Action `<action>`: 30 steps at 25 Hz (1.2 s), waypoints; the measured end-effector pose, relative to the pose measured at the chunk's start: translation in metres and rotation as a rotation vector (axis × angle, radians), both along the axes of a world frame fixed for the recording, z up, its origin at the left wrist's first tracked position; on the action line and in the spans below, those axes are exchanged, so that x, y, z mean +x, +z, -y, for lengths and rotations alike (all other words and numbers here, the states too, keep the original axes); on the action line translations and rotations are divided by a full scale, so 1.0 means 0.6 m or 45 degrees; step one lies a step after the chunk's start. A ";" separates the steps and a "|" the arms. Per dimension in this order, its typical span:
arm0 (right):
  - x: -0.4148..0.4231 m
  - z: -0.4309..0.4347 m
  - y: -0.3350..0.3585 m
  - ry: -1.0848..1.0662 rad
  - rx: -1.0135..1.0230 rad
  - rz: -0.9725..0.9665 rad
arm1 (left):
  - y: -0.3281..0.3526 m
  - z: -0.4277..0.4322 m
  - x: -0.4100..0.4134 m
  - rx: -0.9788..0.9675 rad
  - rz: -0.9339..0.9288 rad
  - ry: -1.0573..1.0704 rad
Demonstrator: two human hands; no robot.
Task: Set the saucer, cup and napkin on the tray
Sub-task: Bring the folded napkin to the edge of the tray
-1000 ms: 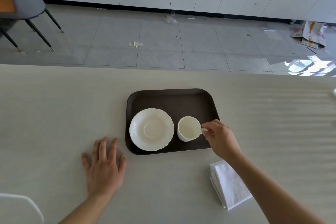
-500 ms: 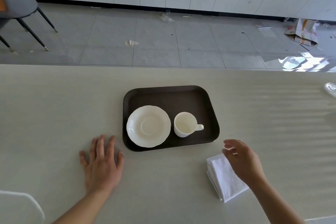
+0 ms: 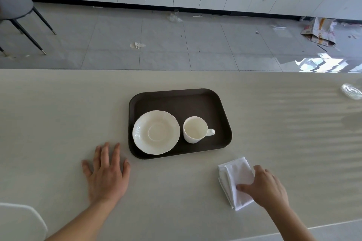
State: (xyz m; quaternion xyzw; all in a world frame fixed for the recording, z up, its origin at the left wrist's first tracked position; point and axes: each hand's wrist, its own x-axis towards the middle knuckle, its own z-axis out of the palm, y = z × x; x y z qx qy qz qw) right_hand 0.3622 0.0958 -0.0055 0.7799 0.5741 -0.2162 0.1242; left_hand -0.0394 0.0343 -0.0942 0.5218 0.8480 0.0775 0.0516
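1. Head view: the white scalloped china saucer (image 3: 156,132) and white handled cup (image 3: 195,129) sit side by side on the dark brown rectangular tray (image 3: 176,100).
2. The folded white cloth napkin (image 3: 236,180) lies on the pale table (image 3: 58,113), just off the tray's near right corner.
3. The right hand (image 3: 267,188) rests on the napkin, thumb on top; whether it grips is unclear.
4. The left hand (image 3: 106,172) lies flat, fingers spread, near the tray's near left corner.

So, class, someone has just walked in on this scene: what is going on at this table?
A person is laying out a tea tray. The saucer and the cup stand side by side on the dark tray, the cup's handle pointing right. The right hand rests on the folded napkin, which lies on the table near the tray's right corner. The left hand lies flat on the table, holding nothing.
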 end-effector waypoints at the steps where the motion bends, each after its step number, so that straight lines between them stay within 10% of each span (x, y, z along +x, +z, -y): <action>1: -0.001 -0.001 0.001 -0.034 0.000 -0.022 | 0.001 0.000 -0.001 0.002 0.000 0.003; 11: 0.014 -0.082 0.046 -0.504 0.521 -0.903 | 0.001 -0.001 -0.001 -0.026 -0.014 -0.011; 23: -0.050 -0.222 -0.017 -0.644 0.431 -1.119 | -0.002 -0.001 -0.002 0.022 -0.047 -0.008; 30: -0.058 -0.208 -0.035 -0.455 0.451 -0.762 | -0.001 0.000 0.000 0.030 -0.051 -0.008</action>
